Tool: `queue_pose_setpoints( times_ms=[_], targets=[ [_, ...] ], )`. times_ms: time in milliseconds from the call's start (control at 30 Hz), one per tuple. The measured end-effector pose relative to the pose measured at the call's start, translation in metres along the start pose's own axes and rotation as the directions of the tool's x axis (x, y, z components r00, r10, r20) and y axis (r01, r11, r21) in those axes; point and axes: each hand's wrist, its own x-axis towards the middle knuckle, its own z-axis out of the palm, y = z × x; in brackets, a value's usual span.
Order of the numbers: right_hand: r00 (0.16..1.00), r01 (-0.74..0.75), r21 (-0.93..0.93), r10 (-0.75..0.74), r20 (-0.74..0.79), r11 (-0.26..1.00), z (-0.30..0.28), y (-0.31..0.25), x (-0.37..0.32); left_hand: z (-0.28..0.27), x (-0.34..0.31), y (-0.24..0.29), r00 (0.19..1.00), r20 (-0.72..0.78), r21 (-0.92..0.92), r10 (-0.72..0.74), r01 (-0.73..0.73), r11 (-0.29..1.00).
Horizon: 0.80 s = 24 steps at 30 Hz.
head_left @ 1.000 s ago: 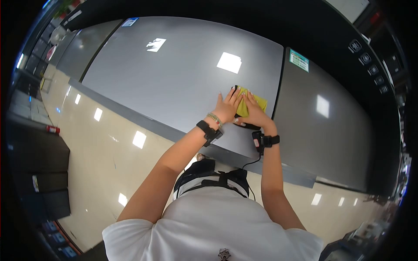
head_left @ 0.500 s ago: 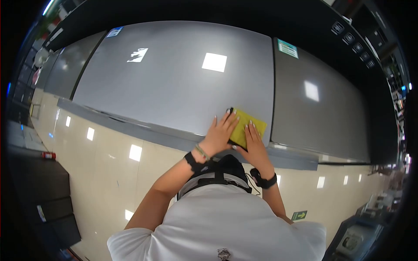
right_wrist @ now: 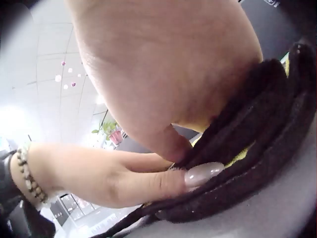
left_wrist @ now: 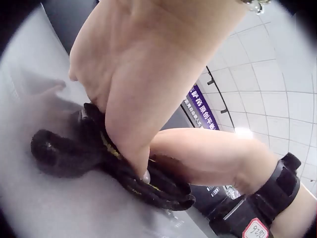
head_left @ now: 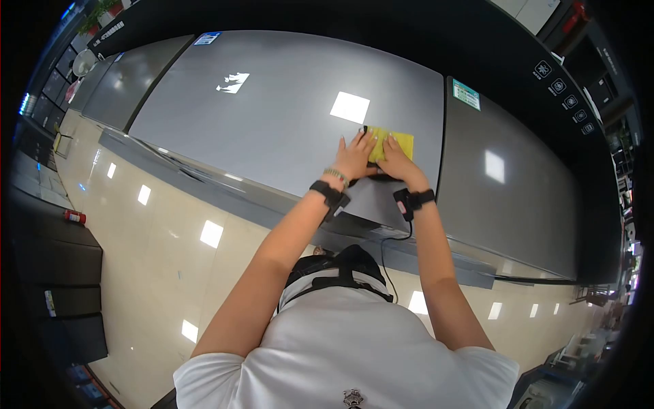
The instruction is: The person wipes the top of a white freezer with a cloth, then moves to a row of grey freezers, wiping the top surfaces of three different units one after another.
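Observation:
A folded cloth, yellow on top with a dark layer at its edges, lies against a glossy grey panel. My left hand presses on the cloth's left part, fingers extended. On its right part rests my right hand, fingers pointing forward over the yellow side. The left wrist view shows the dark folded edge with a thumb laid along it. In the right wrist view the left thumb touches the dark folds below the right palm. Some fingertips are hidden in both wrist views.
A darker grey panel adjoins on the right, past a narrow seam, with a green-and-white label at its upper corner. A black strip with white icons runs along the far side. A thin cable hangs from the right wristband.
Both hands and the cloth moved down the panel toward the body, then back up it, farther from the body than a second ago. The hands stay on the cloth throughout.

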Motion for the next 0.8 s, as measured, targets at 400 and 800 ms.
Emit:
queue_pose_setpoints(
  times_ms=[400, 800],
  targets=[
    [0.983, -0.005, 0.021, 0.009, -0.184, 1.000, 0.031, -0.067, -0.141, -0.001, -0.109, 0.035, 0.992, -0.060, -0.135, 0.113, -0.121, 0.983],
    [0.989, -0.068, -0.074, 0.077, 0.124, 0.995, -0.017, -0.021, -0.063, 0.012, 0.011, 0.024, 0.973, 0.074, 0.251, 0.218, -0.230, 0.940]
  ],
)
